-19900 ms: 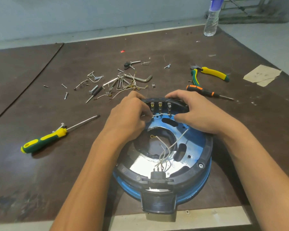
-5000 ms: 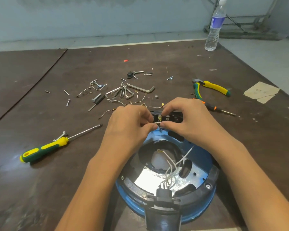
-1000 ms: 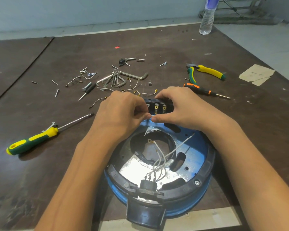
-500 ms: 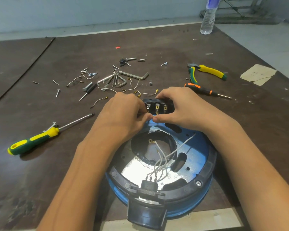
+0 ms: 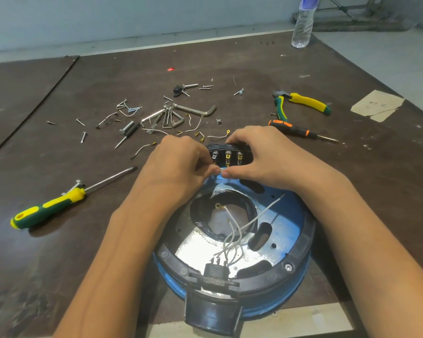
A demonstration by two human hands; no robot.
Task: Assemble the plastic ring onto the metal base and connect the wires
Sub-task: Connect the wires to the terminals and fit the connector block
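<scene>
Little has moved: both hands remain pinched together on a wire end [image 5: 220, 171], left hand [image 5: 178, 167], right hand [image 5: 259, 157], just below the terminal block [image 5: 227, 157] on the plastic ring [image 5: 303, 242] seated on the metal base [image 5: 286, 211]. Slipping fingertips could drop it.

Bottle [image 5: 303, 23] top cut off; wire end hidden between fingertips [image 5: 215, 170].

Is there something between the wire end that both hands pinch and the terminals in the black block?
Nothing visible. The wire end, pinched by the left hand and right hand, sits just below the terminals, open gap between.
</scene>
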